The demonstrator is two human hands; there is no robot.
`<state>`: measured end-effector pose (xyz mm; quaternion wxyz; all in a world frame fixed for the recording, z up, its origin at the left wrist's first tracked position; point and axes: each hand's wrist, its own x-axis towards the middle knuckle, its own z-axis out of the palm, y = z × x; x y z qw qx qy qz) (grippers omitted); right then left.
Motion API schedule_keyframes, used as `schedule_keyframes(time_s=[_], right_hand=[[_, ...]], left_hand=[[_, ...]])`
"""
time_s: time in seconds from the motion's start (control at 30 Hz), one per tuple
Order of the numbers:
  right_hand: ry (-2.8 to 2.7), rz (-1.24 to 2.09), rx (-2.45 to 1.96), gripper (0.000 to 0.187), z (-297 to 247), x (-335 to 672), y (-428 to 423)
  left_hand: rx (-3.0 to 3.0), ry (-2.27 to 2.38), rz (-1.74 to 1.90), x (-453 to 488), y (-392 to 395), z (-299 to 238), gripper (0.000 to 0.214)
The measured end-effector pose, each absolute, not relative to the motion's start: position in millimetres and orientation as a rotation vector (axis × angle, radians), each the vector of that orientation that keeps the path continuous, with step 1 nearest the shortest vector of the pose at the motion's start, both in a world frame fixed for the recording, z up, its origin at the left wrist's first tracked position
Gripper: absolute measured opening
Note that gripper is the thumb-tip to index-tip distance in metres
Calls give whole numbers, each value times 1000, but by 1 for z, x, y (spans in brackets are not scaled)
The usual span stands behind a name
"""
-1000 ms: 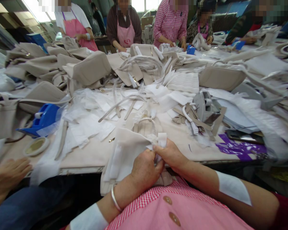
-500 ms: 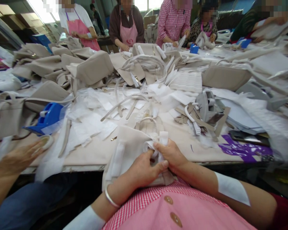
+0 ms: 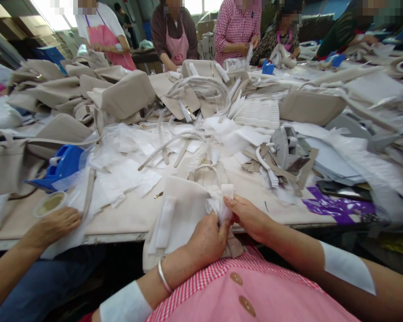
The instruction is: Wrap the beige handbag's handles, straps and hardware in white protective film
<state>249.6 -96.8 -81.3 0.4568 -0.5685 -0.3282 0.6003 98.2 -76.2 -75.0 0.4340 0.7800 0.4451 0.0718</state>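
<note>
A pale beige bag point(image 3: 188, 201) lies at the table's front edge against my apron, its thin handle point(image 3: 206, 166) stretching away from me. A white foam strip point(image 3: 165, 223) lies along the bag's left part. At the bag's right side, my left hand point(image 3: 210, 237) pinches white wrapping point(image 3: 216, 206) with thumb and fingers. Close beside it, my right hand point(image 3: 243, 214) grips an upright white foam strip point(image 3: 227, 197), the thumb across its face. The fingertips of both hands nearly meet, and part of what they press is hidden.
A co-worker's hand point(image 3: 58, 223) is by a tape roll point(image 3: 49, 203) at left. Behind it stands a blue tape dispenser point(image 3: 58, 165). White sheets point(image 3: 121, 165) and straps cover the middle; a grey tape dispenser point(image 3: 284, 147) and a phone point(image 3: 344, 190) lie right. Beige bags point(image 3: 126, 96) pile up behind.
My left hand has shifted right and closed on the white wrapping. My right hand stays at the foam strip. The co-worker's hand has moved right, and the tape roll now rests on the table.
</note>
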Motion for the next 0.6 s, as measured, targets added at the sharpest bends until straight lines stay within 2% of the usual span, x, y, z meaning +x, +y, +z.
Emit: schedule_keyframes(time_s=[0.17, 0.27, 0.43, 0.5, 0.6], right_hand=[[-1291, 1186, -1652, 33, -67, 284, -92], [-1347, 1208, -1647, 25, -65, 281, -91], [-1298, 1195, -1591, 23, -78, 280, -98], [-1284, 1059, -1639, 21, -87, 297, -101], [-1321, 674, -1886, 17, -99, 341, -105]], left_hand=[[1940, 1108, 175, 99, -76, -74, 30], [1933, 1051, 228, 99, -76, -75, 30], [1950, 1124, 165, 97, -74, -80, 33], [1970, 1143, 117, 97, -71, -83, 35], [1988, 1147, 96, 97, -68, -88, 38]])
